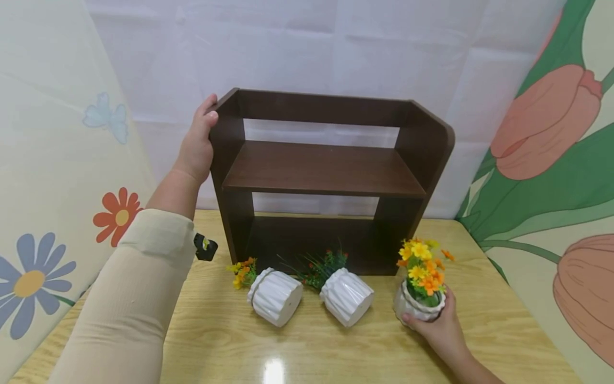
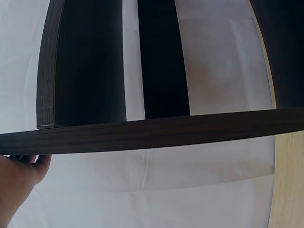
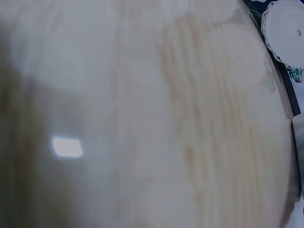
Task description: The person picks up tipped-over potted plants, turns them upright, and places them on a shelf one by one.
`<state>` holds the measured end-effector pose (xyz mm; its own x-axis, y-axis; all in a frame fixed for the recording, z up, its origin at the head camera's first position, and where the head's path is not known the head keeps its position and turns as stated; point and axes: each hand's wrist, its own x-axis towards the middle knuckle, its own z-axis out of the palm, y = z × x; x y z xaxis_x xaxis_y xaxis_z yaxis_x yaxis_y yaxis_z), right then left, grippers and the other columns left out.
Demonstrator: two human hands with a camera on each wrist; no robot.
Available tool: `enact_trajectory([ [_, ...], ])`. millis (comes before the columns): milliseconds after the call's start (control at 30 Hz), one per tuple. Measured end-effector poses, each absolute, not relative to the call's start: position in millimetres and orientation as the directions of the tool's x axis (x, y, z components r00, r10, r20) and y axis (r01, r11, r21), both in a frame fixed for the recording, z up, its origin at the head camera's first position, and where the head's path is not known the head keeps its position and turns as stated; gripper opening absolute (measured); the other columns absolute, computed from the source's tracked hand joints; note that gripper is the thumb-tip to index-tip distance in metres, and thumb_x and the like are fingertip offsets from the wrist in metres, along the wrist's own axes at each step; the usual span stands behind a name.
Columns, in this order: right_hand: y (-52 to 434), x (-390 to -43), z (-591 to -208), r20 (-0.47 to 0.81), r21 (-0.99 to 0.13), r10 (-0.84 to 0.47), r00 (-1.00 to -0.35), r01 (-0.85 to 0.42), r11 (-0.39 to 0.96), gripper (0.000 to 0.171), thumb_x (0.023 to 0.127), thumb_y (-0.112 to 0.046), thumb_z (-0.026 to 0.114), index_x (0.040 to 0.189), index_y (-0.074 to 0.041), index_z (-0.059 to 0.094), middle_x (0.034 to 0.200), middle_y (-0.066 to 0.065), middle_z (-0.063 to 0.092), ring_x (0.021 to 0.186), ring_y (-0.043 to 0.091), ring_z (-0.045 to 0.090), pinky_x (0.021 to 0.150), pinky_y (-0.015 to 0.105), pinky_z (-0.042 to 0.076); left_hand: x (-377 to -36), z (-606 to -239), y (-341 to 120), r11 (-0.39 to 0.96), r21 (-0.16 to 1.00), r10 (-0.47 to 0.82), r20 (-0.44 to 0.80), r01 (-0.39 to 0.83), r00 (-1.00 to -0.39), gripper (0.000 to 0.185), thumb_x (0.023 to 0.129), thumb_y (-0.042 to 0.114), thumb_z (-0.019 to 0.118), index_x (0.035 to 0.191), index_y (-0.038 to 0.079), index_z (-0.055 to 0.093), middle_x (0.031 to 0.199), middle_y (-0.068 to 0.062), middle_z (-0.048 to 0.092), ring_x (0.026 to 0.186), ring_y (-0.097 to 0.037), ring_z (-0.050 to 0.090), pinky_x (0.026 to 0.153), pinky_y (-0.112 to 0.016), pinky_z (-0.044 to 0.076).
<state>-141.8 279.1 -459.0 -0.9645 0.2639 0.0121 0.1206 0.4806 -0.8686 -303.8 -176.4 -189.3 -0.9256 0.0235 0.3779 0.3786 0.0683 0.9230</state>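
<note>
A dark brown two-tier shelf (image 1: 326,168) stands on the wooden table. My left hand (image 1: 195,144) is up at its left side panel, fingertips against the outer face near the top; the left wrist view shows these fingers (image 2: 42,166) at the panel's edge. At the front right, my right hand (image 1: 443,328) grips a white ribbed flowerpot (image 1: 408,305) holding yellow and orange flowers (image 1: 422,266). The pot is upright, thumb at its front. The right wrist view shows mostly tabletop, the hand outside it.
Two more white flowerpots lie tipped before the shelf, bases toward me: one (image 1: 275,297) with yellow and orange flowers, another (image 1: 346,297) with red-dotted greenery. A white cloth (image 1: 307,48) hangs behind. Flower-printed panels (image 1: 542,213) flank the table (image 1: 216,341).
</note>
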Motion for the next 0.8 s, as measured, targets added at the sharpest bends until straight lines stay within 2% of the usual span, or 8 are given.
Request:
enact_trajectory([
  [333, 279, -144, -460, -0.027, -0.856, 0.274, -0.961, 0.164, 0.490, 0.130, 0.071, -0.024, 0.088, 0.153, -0.005, -0.011, 0.155, 0.034, 0.015, 0.144, 0.049, 0.018, 0.116, 0.061, 0.018, -305, -188, -176, 0.076, 0.921, 0.023, 0.382, 0.383, -0.924, 0.057, 0.100, 0.036, 0.022, 0.157, 0.032, 0.015, 0.159, -0.004, 0.020, 0.129, -0.017, 0.032, 0.104, -0.029, 0.027],
  [633, 276, -142, -461, 0.044, -0.889, 0.297, -0.954, 0.098, 0.447, 0.121, 0.070, -0.017, 0.088, 0.153, -0.006, 0.001, 0.153, 0.029, 0.022, 0.142, 0.042, 0.026, 0.114, 0.060, 0.022, -306, -189, -175, 0.071, 0.924, 0.023, 0.375, 0.375, -0.927, 0.057, 0.100, 0.036, 0.022, 0.157, 0.032, 0.015, 0.159, -0.003, 0.020, 0.128, -0.016, 0.033, 0.105, -0.028, 0.027],
  [800, 273, -141, -452, 0.052, -0.902, 0.319, -0.946, 0.092, 0.421, 0.124, 0.069, -0.015, 0.088, 0.155, -0.010, -0.001, 0.156, 0.028, 0.017, 0.143, 0.043, 0.023, 0.115, 0.060, 0.020, -306, -188, -174, 0.060, 0.922, 0.023, 0.382, 0.383, -0.924, 0.057, 0.100, 0.036, 0.022, 0.157, 0.030, 0.015, 0.159, -0.004, 0.020, 0.128, -0.016, 0.033, 0.105, -0.027, 0.028],
])
